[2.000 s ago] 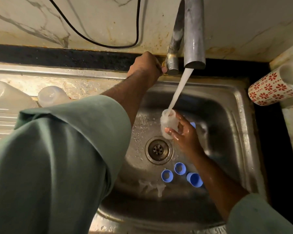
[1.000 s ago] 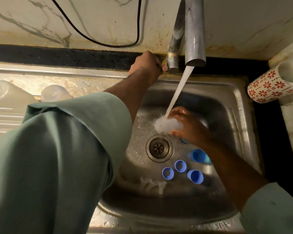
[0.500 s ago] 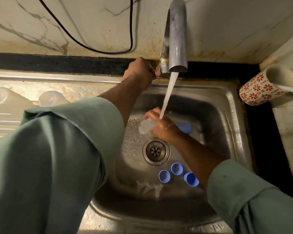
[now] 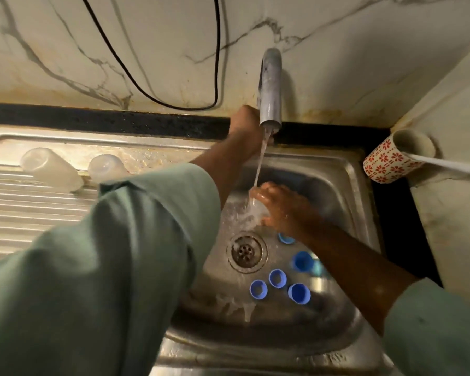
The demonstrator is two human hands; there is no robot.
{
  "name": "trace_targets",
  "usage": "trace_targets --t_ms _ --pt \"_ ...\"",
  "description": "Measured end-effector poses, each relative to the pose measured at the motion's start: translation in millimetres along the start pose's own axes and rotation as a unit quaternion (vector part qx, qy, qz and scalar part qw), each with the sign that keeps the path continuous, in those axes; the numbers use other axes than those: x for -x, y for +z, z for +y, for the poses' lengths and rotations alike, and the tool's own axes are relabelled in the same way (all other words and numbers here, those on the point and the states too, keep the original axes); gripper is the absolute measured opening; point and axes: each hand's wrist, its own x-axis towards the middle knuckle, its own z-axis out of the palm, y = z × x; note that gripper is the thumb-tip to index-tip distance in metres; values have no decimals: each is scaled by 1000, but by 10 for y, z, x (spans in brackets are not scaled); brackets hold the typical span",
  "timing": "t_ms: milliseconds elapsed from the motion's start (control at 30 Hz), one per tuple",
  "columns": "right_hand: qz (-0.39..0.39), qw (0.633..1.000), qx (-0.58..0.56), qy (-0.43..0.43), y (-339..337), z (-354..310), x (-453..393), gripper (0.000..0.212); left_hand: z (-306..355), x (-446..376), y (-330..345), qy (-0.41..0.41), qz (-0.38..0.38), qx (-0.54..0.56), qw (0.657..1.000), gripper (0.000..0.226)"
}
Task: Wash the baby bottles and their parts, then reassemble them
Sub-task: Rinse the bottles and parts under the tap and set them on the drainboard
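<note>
My right hand (image 4: 281, 210) grips a small clear baby bottle (image 4: 257, 211) over the sink basin (image 4: 345, 191), tipped under the thin stream from the tap (image 4: 269, 90). My left hand (image 4: 246, 128) reaches behind the spout and holds the tap handle, which the spout mostly hides. Several blue caps and rings lie in the basin: one (image 4: 258, 289), another (image 4: 277, 278), a third (image 4: 299, 293), a bigger one (image 4: 302, 261) and one (image 4: 286, 238) half under my right wrist. Two clear bottles (image 4: 50, 169) (image 4: 105, 168) lie on the draining board.
The drain (image 4: 246, 251) sits in the basin's middle, with soap foam (image 4: 236, 305) at its near side. A red-flowered mug (image 4: 391, 158) with a white handle sticking out stands on the right counter. A black cable (image 4: 152, 96) hangs on the marble wall. The ribbed draining board (image 4: 25, 213) lies left.
The water stream has thinned. My right hand has turned the bottle from upright to tipped under the flow. My left hand stays at the tap handle. The view has shifted back.
</note>
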Motion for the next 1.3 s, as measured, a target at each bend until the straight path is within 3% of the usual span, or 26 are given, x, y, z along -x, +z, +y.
trace_targets --t_ms 67,133,233,333,400,433,500,533,600,633,733,833,900,933,1000,1067,1133,1233,1300 --pt "-1 999 23 24 -207 -13 48 63 3 26 12 10 4 -7 1000 21" --pt "17 999 31 42 -435 -45 104 65 -9 53 -38 41 92 -20 995 7" --pt "48 997 24 54 -725 -110 239 71 -71 18 -78 33 145 -31 988 16" --pt "135 988 24 72 -936 -102 280 71 -5 -45 -63 34 79 -15 996 20" --pt "207 973 -4 99 -844 -150 245 68 39 7 -134 58 38 -79 994 27" --pt "203 971 -34 124 -742 -195 223 67 1 33 -192 73 13 -114 991 25" --pt "83 978 -63 179 -435 -291 246 65 -148 211 -337 83 -56 -169 981 8" --pt "75 977 -67 190 -307 -343 263 64 -283 320 -437 91 -65 -200 973 20" --pt "219 954 -94 184 -180 -400 268 59 -625 578 -671 110 -51 -242 963 35" --pt "249 948 -86 181 -169 -447 272 55 -824 703 -780 124 -41 -275 953 40" --pt "96 975 -27 197 -110 -708 300 53 -1376 1151 -1183 104 -70 -355 927 39" --pt "163 959 -81 218 -193 -1054 213 56 -1852 1426 -1796 75 -35 -401 913 43" --pt "40 974 -60 214 -332 -1451 165 54 -2090 1568 -2354 58 -5 -477 877 50" --pt "17 974 -65 215 -390 -1677 114 54 -2214 1601 -2677 46 6 -517 855 55" --pt "92 977 -102 163 -624 -2078 -44 61 -2378 1532 -3206 20 35 -571 820 63" --pt "146 984 -87 47 -871 -2664 -289 66 -2516 1482 -3706 -13 49 -584 810 64" --pt "151 985 -68 -40 -1064 -3211 -609 66 -2615 1441 -4024 -31 27 -571 820 62" --pt "109 989 12 -101 -1150 -3909 -1203 71 -2722 1402 -4187 -29 -27 -520 853 72" --pt "69 986 69 -133 -1111 -4257 -1626 71 -2783 1394 -4220 -27 -18 -489 872 82"
